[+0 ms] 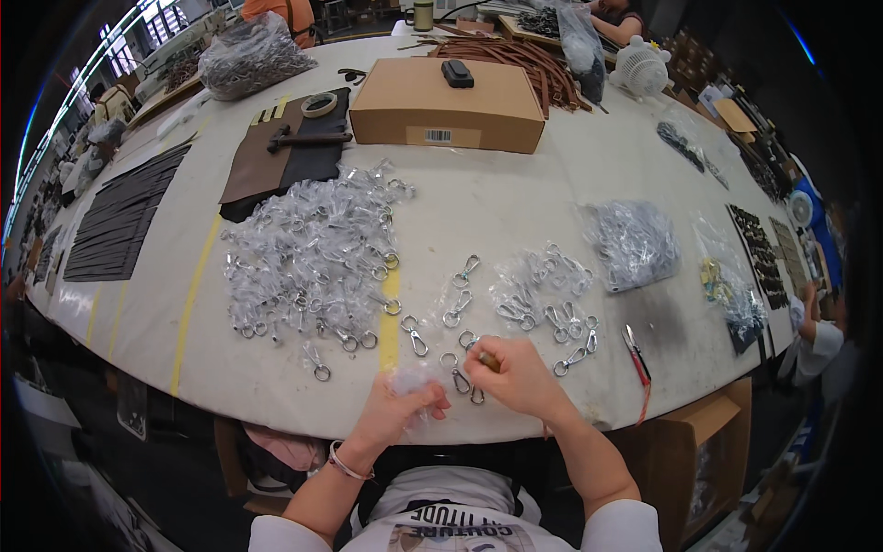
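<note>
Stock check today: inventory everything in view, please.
Wrapped clasps: many, silver, two heaps, middle
Loose clasps: several, silver, near hands
Packet: one, clear, right
Snips: one, red, right
Box: one, brown, far centre
Device: one, black, on box
Leather: several, brown and black, left
Hammer: one, dark, on leather
Tape: one, tan, on leather
Strips: many, black, left
Straps: many, brown, behind box
Fan: one, white, far right
Bags: several, clear, both sides
Mug: one, green, rear
Table: one, white, centre
People: several, background
Left hand: one, bare, front, holding plastic
Right hand: one, bare, front, holding brownish object
</note>
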The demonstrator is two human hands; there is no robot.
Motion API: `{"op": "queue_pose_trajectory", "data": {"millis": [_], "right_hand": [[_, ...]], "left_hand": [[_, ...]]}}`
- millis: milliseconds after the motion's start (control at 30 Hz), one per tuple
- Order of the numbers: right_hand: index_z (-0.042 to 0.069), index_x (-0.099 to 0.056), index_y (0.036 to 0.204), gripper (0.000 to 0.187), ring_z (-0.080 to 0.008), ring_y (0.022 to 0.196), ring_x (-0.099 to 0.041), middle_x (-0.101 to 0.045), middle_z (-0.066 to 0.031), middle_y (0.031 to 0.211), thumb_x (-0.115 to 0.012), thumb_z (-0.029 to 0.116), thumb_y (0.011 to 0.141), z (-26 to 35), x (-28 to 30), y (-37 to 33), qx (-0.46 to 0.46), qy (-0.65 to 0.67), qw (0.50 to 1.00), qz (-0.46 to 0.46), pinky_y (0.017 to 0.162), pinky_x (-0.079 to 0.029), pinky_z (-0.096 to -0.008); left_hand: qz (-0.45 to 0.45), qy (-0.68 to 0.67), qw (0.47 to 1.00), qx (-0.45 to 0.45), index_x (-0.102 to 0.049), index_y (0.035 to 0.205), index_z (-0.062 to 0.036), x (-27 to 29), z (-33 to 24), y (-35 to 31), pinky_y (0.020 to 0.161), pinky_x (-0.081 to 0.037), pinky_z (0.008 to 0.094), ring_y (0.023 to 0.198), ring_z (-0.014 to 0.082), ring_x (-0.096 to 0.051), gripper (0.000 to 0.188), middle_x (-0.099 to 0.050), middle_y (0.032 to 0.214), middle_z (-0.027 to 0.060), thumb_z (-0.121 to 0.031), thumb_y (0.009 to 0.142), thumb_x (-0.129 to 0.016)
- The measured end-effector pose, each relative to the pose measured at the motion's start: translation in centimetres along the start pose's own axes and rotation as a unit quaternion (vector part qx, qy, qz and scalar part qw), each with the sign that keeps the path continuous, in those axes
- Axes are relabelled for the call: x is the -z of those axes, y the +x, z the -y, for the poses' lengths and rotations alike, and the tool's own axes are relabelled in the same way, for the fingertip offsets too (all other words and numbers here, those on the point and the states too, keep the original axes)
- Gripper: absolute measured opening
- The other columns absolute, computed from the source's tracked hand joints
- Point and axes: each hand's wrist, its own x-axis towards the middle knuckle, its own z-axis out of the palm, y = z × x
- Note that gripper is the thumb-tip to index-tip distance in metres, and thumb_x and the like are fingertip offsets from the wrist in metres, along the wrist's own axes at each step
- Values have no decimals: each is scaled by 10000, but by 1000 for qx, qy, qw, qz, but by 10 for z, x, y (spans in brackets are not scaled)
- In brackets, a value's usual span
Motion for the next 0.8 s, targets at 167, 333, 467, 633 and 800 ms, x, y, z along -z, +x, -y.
{"op": "queue_pose_trajectory", "data": {"millis": [167, 333, 467, 633, 800], "right_hand": [[18, -566, 743, 133, -250, 580, -583, -590, -118, 640, -601, 144, 717, -6, 25, -4, -53, -202, 968, -142, 529, -441, -332], [25, -571, 825, 191, -264, 692, -585, -607, -119, 780, -632, 160, 705, -9, -1, 22, 14, -349, 931, -108, 612, -447, -335], [14, -571, 888, 202, -292, 770, -574, -595, -131, 800, -611, 122, 722, -19, -5, 32, -2, -347, 937, -50, 672, -443, -343], [-2, -565, 951, 238, -291, 736, -568, -576, -135, 786, -600, 66, 725, -18, 6, 17, 49, -230, 968, -88, 656, -439, -350], [9, -596, 903, 205, -227, 655, -546, -569, -110, 746, -632, 47, 705, -4, 14, -9, 59, -93, 988, -110, 605, -422, -295]], "left_hand": [[-128, -162, 975, -84, -562, 772, -12, 24, -3, -2, 525, -486, 298, 588, 193, -577, 86, -578, 670, 106, -93, 794, -580], [-99, -220, 970, 0, -553, 829, -53, 12, 1, 2, 482, -469, 286, 632, 208, -593, 129, -587, 736, 102, -182, 823, -553], [-40, -265, 962, 52, -563, 889, -59, 11, 5, 4, 471, -440, 267, 667, 198, -594, 203, -594, 795, 86, -254, 850, -523], [-28, -305, 949, 68, -550, 966, -57, 17, 11, 5, 466, -448, 262, 732, 203, -592, 232, -587, 840, 90, -259, 859, -512], [-49, -350, 932, 77, -498, 1067, -73, 10, 7, 8, 454, -471, 260, 818, 224, -589, 271, -575, 911, 101, -266, 875, -490]]}}
